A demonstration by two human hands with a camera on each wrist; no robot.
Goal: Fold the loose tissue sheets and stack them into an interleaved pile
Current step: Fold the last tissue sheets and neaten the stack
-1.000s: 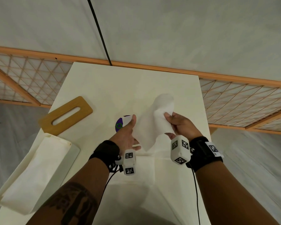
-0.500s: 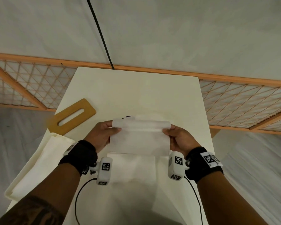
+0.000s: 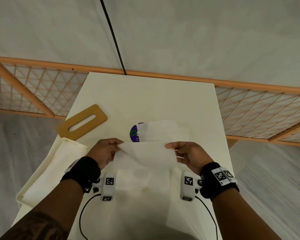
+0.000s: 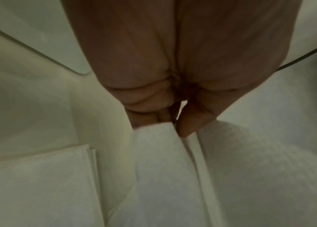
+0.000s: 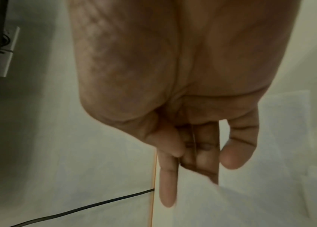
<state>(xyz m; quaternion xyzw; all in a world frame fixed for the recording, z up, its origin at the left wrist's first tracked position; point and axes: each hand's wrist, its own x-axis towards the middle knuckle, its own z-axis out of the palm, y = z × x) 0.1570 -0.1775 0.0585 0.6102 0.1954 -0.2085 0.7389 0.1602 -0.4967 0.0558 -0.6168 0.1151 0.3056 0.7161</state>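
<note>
- Head view: on the counter (image 3: pixel 145 94), a pile of folded tissue (image 3: pixel 151 181) is seen near the person; loose sheets (image 3: pixel 163 130) remain farther off, so the task is judged partly done.
- The tissue sheet (image 3: pixel 145 156) is held above the pile, long axis running left to right.
- Its ends are pinched by the left hand (image 3: pixel 104 151) and right hand (image 3: pixel 189 155).

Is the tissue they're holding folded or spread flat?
Folded: the left wrist view shows the tissue doubled into layers where the left hand pinches it.
</note>
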